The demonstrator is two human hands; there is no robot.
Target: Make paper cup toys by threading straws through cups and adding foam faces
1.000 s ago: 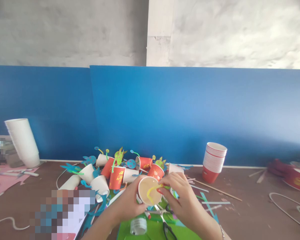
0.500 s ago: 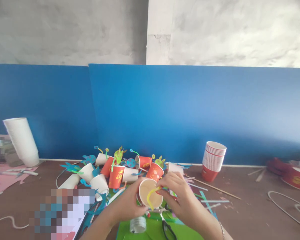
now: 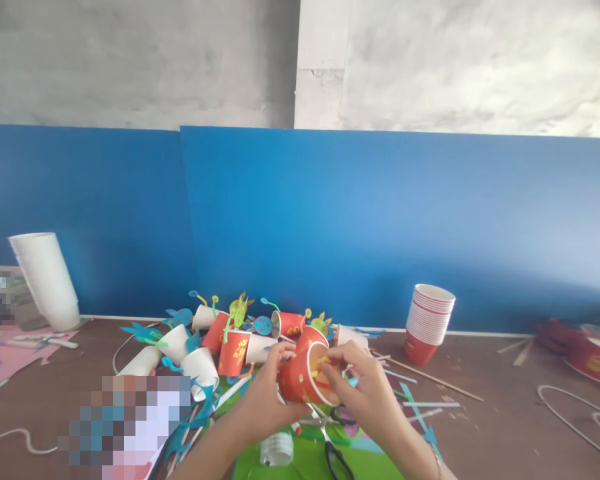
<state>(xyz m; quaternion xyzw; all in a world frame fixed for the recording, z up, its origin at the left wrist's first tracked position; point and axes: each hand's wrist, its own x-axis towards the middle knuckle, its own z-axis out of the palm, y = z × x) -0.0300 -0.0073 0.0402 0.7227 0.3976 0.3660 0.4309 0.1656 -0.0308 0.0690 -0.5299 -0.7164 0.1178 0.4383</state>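
Observation:
My left hand [image 3: 260, 397] is wrapped round a red paper cup [image 3: 295, 379] from the left. The cup lies tilted, its white-rimmed mouth turned to the right. At that mouth my right hand [image 3: 365, 383] pinches a yellow strip [image 3: 321, 362], part of which reaches inside the cup. My fingers hide the strip's other end. Below the cup, scissors [image 3: 336, 459] with black handles and a clear roll of tape [image 3: 277, 449] rest on a green sheet [image 3: 300, 467].
Behind my hands lie several red and white cups with paper cut-outs, including a red cup [image 3: 234, 353]. A white cup stack [image 3: 50, 280] leans at left; a red-and-white stack [image 3: 429, 323] stands at right. A thin stick [image 3: 435, 380] and blue scraps [image 3: 420, 413] lie nearby.
The cup has turned from facing me to facing right, showing its red side. My right hand has brought the yellow strip to the rim.

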